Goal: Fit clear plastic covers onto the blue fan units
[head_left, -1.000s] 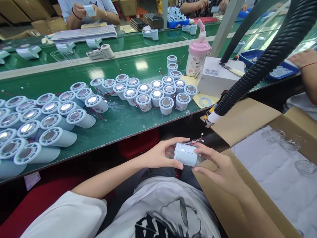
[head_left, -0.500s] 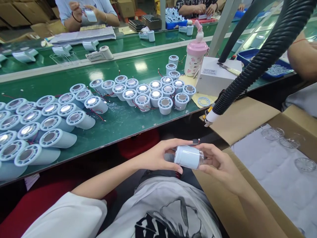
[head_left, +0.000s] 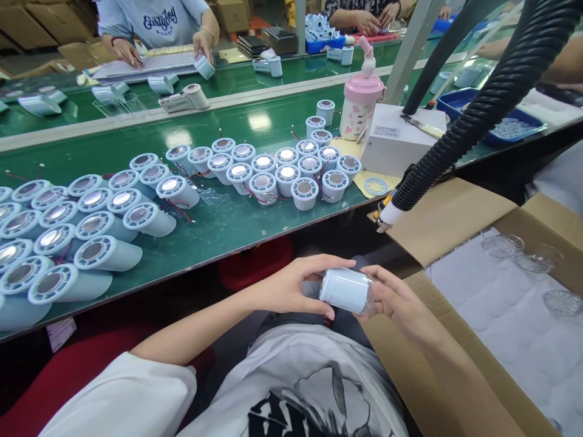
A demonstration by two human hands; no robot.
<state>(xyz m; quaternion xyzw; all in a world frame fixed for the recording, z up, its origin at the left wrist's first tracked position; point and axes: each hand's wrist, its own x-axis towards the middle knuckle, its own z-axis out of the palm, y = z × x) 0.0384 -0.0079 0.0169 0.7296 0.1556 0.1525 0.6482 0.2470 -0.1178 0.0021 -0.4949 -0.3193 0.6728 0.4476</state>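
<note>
Readable text, one item: blue cursive lettering "EarlyJoy" stood across the chest of a light blue T-shirt [head_left: 159, 21] worn by a person at the far side of the green belt. A smaller line beneath it was too small to read. Print on the white box's label [head_left: 385, 130] and on the white tag [head_left: 174, 104] was illegible.

Bright overhead light, sharp where I look, bent at the edges.
White glare patches sit on my green bench [head_left: 228, 224] and the metal caps [head_left: 286, 172]; under the bench it falls dark; edges curve, and the far workers go slightly soft.
</note>
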